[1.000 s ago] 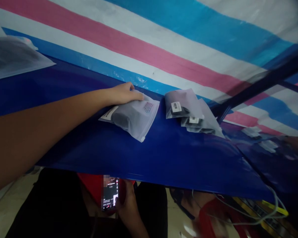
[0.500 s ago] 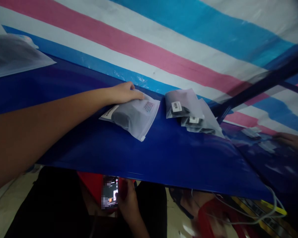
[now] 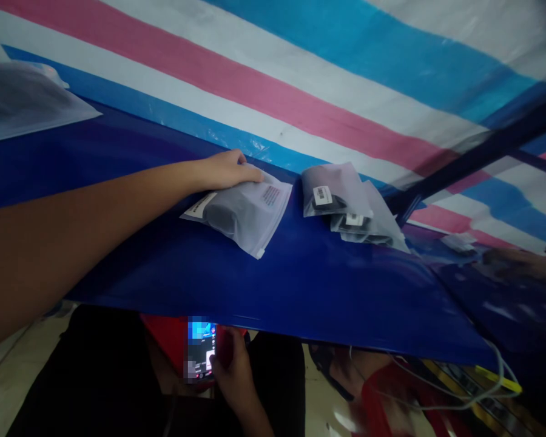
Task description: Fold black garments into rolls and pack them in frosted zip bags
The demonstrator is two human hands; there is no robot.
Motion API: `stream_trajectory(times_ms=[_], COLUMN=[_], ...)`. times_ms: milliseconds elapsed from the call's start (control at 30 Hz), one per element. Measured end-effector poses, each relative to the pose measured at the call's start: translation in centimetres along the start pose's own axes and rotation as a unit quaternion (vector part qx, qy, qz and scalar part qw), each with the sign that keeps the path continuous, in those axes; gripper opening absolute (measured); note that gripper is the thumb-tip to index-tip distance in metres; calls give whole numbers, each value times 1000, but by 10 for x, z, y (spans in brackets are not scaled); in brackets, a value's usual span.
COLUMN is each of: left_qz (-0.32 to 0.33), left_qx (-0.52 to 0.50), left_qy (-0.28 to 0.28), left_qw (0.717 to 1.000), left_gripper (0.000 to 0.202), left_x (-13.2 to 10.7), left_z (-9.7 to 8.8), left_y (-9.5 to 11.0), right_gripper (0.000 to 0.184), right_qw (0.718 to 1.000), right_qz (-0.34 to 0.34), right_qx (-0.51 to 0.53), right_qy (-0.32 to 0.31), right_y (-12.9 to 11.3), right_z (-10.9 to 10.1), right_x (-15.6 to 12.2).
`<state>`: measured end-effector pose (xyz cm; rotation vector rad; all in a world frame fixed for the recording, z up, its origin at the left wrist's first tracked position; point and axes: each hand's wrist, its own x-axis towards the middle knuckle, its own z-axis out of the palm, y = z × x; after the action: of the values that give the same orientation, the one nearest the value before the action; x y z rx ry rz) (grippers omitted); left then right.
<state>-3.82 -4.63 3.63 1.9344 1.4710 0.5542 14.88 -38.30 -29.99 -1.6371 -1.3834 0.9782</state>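
A frosted zip bag with a dark item inside lies on the blue table. My left hand grips its far edge, thumb over the top; the other fingers are partly hidden. Below the table edge, my right hand is closed around a smartphone with a lit screen, its thumb at the screen's right side. To the right of the held bag lie several more zip bags, overlapping, with barcode labels and dark contents.
Another frosted bag lies at the far left of the blue table. A striped tarp hangs behind. At right are a co-worker's blurred hand, small packets and a dark bar. White cables hang at lower right.
The picture on the phone screen has changed, and my right thumb now shows over the screen. My left hand and the bag have stayed put. The co-worker's hand has moved left.
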Motion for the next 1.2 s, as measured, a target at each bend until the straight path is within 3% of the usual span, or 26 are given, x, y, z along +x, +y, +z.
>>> stream_trajectory(times_ms=[233,667,867,1033,1200], left_qz=[2,-2,-4,-1,-2], left_qx=[-6,-10,-5,-3,7], left_qy=[2,-6,-7,-4,0], left_qw=[1000,1000,1000,1000,1000], left_gripper=[82,74,80,82,81], left_x=[1,-3,-4,-3,-2], left_z=[1,-1,-2,-1,0], left_y=[1,3,5,3,2], right_gripper=[103,109,101,75,73], right_qw=[995,991,998,1000,1000], right_qz=[-68,-85,-35,13,24], right_qx=[-68,-99,-47,2,13], right_qy=[-19,2,-22,-21,-12], right_y=[-12,-6,-16,7,18], right_z=[13,19,9,3,5], right_x=[-12,-12,-12,-6,-4])
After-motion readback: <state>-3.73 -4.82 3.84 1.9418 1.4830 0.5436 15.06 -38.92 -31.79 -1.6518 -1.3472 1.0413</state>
